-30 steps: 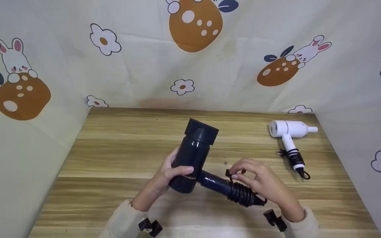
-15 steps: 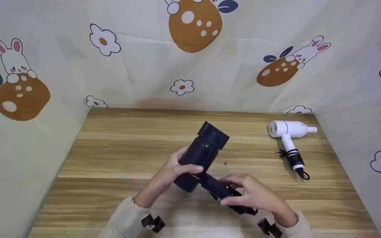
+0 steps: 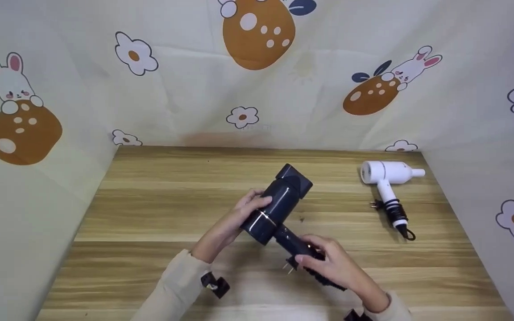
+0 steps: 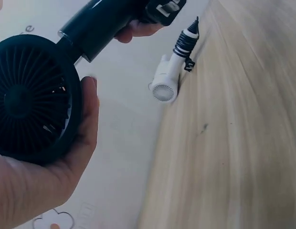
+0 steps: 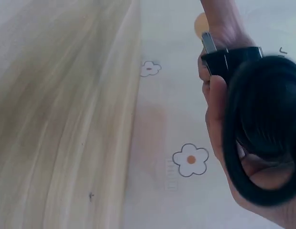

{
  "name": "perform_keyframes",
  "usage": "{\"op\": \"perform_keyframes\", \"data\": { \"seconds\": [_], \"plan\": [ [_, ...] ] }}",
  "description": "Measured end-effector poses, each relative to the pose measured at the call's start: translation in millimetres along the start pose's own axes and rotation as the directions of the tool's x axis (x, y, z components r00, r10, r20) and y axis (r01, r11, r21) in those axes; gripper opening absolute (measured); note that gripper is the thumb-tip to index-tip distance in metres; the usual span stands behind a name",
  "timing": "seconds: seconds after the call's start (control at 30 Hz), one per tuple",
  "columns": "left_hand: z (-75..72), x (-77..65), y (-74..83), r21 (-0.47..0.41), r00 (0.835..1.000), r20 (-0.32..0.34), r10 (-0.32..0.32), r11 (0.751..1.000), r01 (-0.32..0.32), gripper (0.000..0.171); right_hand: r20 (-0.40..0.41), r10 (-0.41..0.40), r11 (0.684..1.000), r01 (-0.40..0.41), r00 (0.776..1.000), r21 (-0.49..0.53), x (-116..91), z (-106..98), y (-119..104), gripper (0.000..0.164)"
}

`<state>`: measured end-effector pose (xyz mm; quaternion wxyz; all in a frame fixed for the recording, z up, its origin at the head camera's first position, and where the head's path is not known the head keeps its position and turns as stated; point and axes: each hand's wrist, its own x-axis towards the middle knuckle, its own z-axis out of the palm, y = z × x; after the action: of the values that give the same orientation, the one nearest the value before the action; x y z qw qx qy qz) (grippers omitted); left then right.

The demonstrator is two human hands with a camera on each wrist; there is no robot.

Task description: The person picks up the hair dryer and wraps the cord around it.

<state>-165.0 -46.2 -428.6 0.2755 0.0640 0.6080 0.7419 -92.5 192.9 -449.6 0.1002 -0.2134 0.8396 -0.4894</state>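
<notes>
A dark navy hair dryer (image 3: 281, 200) is held up above the wooden table, its flat nozzle (image 3: 300, 180) pointing away and to the right. My left hand (image 3: 234, 218) grips the barrel, thumb on top; the left wrist view shows the round rear grille (image 4: 24, 102) in the palm. Around the handle and its wound cord, my right hand (image 3: 333, 265) is curled, covering much of the cord. Under the handle sticks out the plug (image 3: 291, 261), prongs bare. In the right wrist view the plug (image 5: 224, 63) lies near the fingers, with a dark cord loop (image 5: 230, 148) close to the camera.
A white hair dryer (image 3: 391, 173) lies at the table's back right, black cord (image 3: 395, 211) wound on its handle. The wooden table (image 3: 150, 200) is bordered by a printed cloth (image 3: 185, 89) at the back and sides.
My right hand has left the plug end of the cord and now grips the wrapped handle. The dryer has turned and tilted, its nozzle swinging right; my left hand moved with it.
</notes>
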Motion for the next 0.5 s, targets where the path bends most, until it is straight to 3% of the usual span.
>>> {"op": "perform_keyframes", "data": {
  "seconds": [0.1,0.23,0.37,0.5],
  "plan": [
    [-5.0,4.2,-3.6,-0.047,0.999,-0.028,0.029,0.998,-0.03,0.059,-0.067,0.085,0.996,-0.083,0.994,0.036,0,-1,10,0.038],
    [-14.0,2.0,-9.8,0.014,0.993,-0.078,0.088,0.996,-0.087,0.057,-0.16,0.221,0.975,-0.212,0.962,0.069,1,-9,34,0.042],
    [-20.6,-4.2,-16.6,0.089,0.992,-0.101,0.07,0.994,-0.061,0.053,-0.243,0.313,0.949,-0.315,0.918,0.031,4,-19,64,0.037],
    [-24.0,-6.5,-21.3,0.118,0.991,-0.116,0.065,0.992,-0.051,0.049,-0.328,0.338,0.93,-0.367,0.882,-0.031,9,-29,87,0.036]
  ]
}}
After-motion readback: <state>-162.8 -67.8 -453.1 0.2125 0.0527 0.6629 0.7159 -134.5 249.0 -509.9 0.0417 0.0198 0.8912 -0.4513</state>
